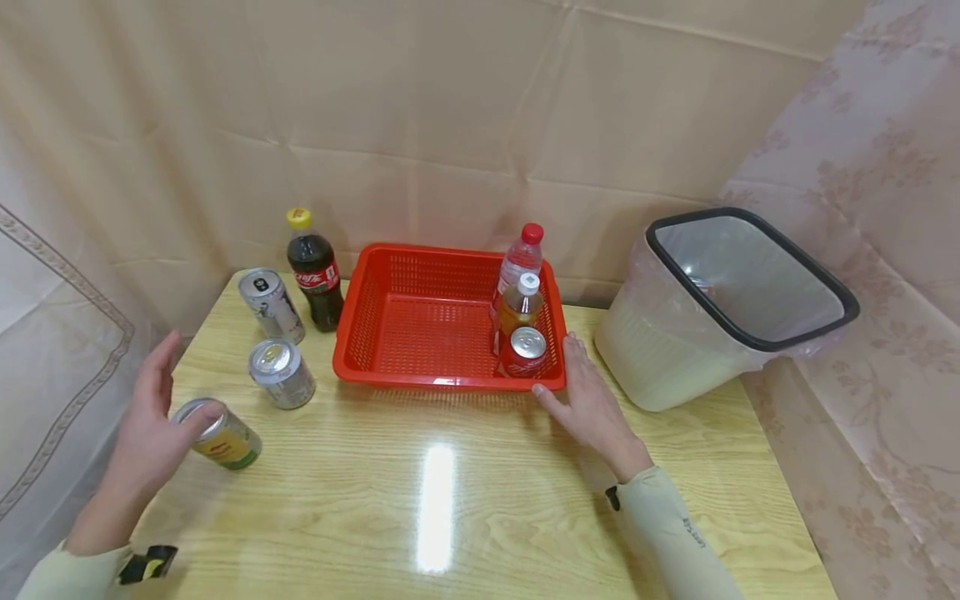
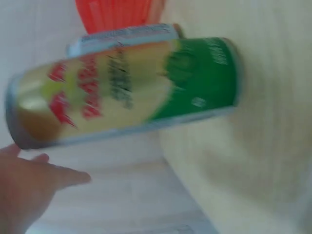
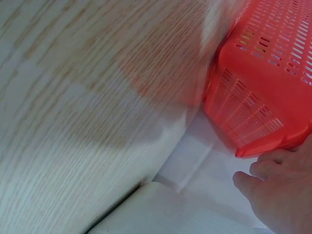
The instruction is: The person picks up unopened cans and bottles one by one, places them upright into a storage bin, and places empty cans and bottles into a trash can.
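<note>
A yellow and green can [image 1: 222,437] stands tilted on the wooden table [image 1: 450,517] at the front left. My left hand [image 1: 161,392] is open beside it, fingers straight and thumb close to the can's top rim. The left wrist view shows that can [image 2: 126,87] blurred, with my left hand [image 2: 34,190] low at the left, apart from it. My right hand [image 1: 581,387] lies flat and open, fingertips against the front right corner of the red basket [image 1: 420,317]. My right hand's fingers [image 3: 273,170] sit under the basket [image 3: 263,83] corner in the right wrist view.
In the basket's right side stand a red-capped water bottle [image 1: 520,260], a white-capped amber bottle [image 1: 517,308] and a red can [image 1: 525,352]. Left of the basket are a cola bottle [image 1: 315,271] and two silver cans [image 1: 272,304] [image 1: 282,372]. A lined bin [image 1: 720,308] leans at the right.
</note>
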Demonstrator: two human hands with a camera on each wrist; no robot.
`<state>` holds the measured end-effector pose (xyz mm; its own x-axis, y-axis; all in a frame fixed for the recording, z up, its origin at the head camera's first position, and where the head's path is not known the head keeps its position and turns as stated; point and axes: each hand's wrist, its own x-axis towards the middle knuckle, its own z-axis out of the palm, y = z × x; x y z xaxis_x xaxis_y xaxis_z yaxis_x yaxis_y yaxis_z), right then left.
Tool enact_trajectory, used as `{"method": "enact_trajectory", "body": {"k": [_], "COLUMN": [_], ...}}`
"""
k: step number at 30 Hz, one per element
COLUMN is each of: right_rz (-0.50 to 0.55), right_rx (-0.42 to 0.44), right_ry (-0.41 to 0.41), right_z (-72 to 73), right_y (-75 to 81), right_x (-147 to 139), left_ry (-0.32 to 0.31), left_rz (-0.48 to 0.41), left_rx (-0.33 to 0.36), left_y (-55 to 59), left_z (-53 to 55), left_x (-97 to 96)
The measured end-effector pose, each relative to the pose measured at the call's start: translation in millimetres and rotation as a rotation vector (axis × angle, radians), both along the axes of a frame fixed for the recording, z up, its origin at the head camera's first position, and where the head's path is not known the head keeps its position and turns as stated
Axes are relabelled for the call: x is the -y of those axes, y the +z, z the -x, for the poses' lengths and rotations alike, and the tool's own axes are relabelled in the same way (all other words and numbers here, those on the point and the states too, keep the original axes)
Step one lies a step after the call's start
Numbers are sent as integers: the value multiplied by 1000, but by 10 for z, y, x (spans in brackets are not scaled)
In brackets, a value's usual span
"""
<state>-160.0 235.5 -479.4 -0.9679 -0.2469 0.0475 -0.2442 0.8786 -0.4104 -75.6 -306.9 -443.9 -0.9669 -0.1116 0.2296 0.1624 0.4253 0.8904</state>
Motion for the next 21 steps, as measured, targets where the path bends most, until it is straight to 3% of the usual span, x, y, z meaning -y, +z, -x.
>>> {"method": "enact_trajectory", "body": {"k": [5, 12, 17, 21], "right_rz": [-1, 8, 16, 15], "right_rx": [-2, 2, 4, 10], "right_ry": [0, -1, -2, -3], "right_z": [-1, 3, 0, -3], "right_y": [-4, 0, -10, -2], "right_x": [1, -4, -9, -6], "left_ry": [-28, -48, -55, -30], "left_rz": [-152, -454, -513, -487], "left_rx": [14, 8, -33, -9], "left_y": [-136, -350, -473, -510], "left_z": [-66, -137, -124, -119], "left_x": [87, 79, 54, 38]}}
